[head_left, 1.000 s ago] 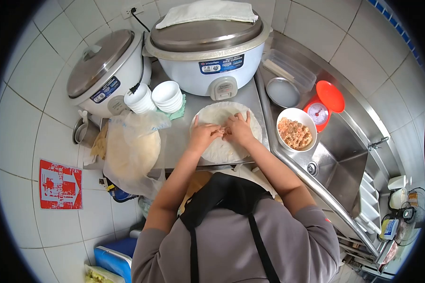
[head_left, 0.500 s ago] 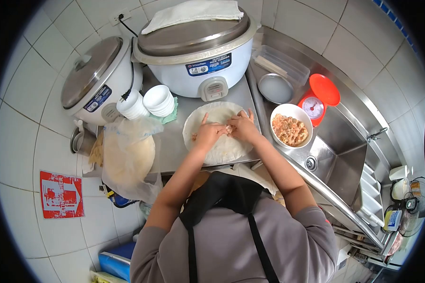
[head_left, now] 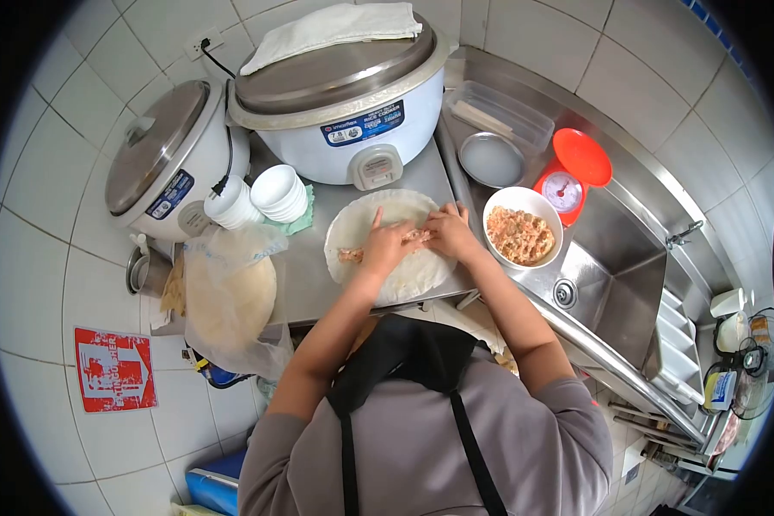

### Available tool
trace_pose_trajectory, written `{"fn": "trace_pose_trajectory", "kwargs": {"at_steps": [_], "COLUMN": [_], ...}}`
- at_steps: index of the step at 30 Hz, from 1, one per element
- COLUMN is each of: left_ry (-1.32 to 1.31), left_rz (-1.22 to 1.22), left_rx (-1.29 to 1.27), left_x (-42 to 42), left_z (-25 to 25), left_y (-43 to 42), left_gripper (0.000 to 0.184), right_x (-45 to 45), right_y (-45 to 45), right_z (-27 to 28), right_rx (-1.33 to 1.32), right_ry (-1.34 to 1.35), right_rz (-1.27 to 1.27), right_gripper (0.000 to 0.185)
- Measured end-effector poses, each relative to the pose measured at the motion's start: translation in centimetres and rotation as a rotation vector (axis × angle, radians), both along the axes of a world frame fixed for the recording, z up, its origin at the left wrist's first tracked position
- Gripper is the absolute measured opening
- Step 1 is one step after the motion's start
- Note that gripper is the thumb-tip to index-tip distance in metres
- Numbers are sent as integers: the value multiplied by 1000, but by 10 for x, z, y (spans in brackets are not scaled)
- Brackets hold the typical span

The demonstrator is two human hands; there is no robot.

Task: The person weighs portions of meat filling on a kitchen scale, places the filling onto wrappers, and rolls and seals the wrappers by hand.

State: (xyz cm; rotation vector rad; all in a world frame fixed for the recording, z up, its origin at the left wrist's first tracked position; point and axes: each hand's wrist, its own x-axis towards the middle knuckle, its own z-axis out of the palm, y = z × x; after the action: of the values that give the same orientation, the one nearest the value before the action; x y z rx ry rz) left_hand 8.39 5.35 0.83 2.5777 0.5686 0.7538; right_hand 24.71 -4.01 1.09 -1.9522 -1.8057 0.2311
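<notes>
A round pale wrapper point(head_left: 361, 219) lies flat on the steel counter, with more sheets seemingly stacked beneath it. Across its middle runs a strip of pinkish minced filling point(head_left: 350, 254), partly covered by my fingers. My left hand point(head_left: 389, 247) has its fingers bent onto the strip, one digit pointing up and away from me. On the strip's right end, my right hand point(head_left: 450, 234) pinches the filling, one digit also raised. A white bowl point(head_left: 492, 243) beside my right hand holds more of the orange-pink minced filling.
Behind the wrapper stands a large rice cooker point(head_left: 353, 129), with a second rice cooker point(head_left: 168, 163) to its left. Stacked white cups point(head_left: 279, 193) and a plastic bag of round wrappers point(head_left: 232, 284) sit leftward. Right are a metal dish point(head_left: 491, 160), red scale point(head_left: 564, 191) and sink point(head_left: 615, 292).
The filling strip now shows longer, reaching further left of my left hand and visible between both hands. My hands have shifted slightly along it. The whole view has tilted a little.
</notes>
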Motion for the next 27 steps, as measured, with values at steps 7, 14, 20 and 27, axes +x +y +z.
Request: {"fn": "trace_pose_trajectory", "kwargs": {"at_steps": [7, 14, 20, 27], "left_ry": [266, -35, 243, 24], "left_rz": [-107, 16, -200, 4], "left_rx": [-101, 29, -165, 20], "left_x": [10, 13, 4, -18], "left_z": [20, -8, 1, -1], "left_y": [2, 7, 11, 11], "left_gripper": [52, 50, 54, 42], "right_x": [18, 17, 19, 6], "right_y": [-6, -11, -2, -1], "right_z": [-4, 7, 0, 5], "right_rx": [134, 176, 71, 101], "right_ry": [64, 83, -33, 27], "right_rz": [58, 26, 70, 50], "right_gripper": [35, 30, 40, 29]}}
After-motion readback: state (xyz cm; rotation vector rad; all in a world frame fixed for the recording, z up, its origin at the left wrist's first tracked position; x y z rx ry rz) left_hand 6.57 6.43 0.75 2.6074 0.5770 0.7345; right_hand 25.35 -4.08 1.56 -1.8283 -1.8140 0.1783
